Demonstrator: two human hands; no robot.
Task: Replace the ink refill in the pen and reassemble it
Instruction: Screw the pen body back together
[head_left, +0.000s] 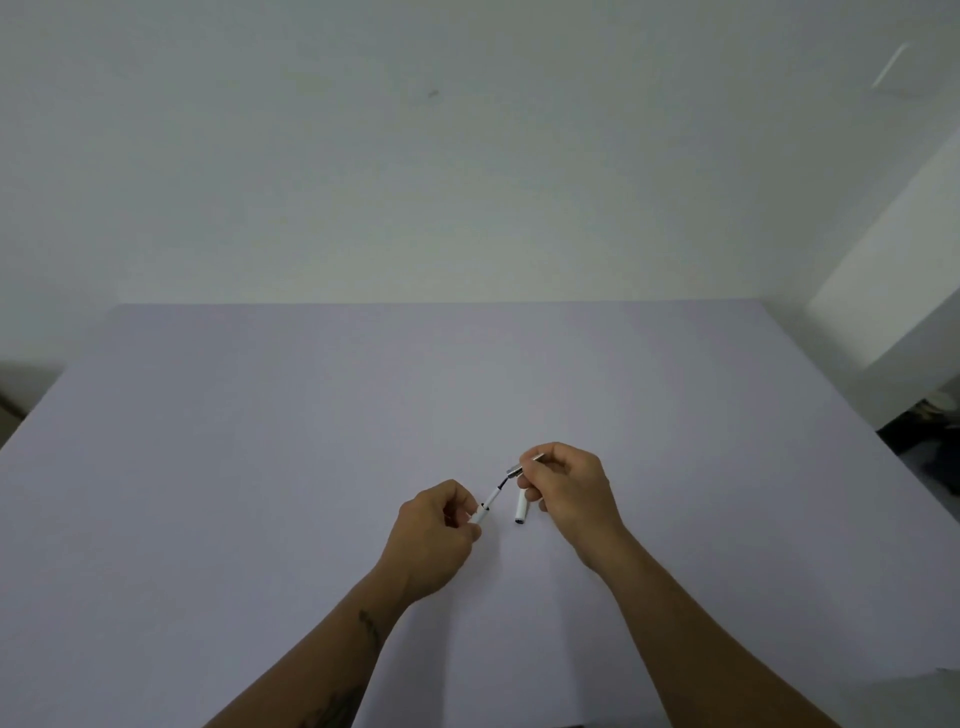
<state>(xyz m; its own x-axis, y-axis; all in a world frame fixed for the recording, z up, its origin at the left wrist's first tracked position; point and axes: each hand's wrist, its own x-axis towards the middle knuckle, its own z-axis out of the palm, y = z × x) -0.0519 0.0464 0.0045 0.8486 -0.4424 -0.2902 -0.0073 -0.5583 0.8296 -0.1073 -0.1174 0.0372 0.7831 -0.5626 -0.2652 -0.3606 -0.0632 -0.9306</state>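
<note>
Wall (415, 156): pale and plain, it filled the upper part of the view, with a small dark mark near its middle.
Table (260, 441): a wide, pale lilac surface ran from the wall to the near edge, bare apart from the hands above it.
Left forearm (332, 649): it reached in from the bottom edge, bearing dark tattoo marks.
Right forearm (701, 623): it came in from the lower right, bare.
Left hand (434, 540): curled closed, its thumb and fingers pinched the lower end of a white pen section just above the table.
Right hand (569, 493): closed too, it held a grey clip piece at the fingertips, with a white barrel tucked under the fingers.
White barrel (520, 506): a short white tube, it hung nearly upright from the right hand, dark open end down, just beside the other section.
White pen section (480, 514): it tilted up and to the right out of the left hand.
Refill (496, 493): thin, it stuck out of the section's top, its dark tip pointed at the clip piece.
Grey clip piece (522, 466): small and metallic, it lay nearly level; whether the refill tip touched it could not be told.
</note>
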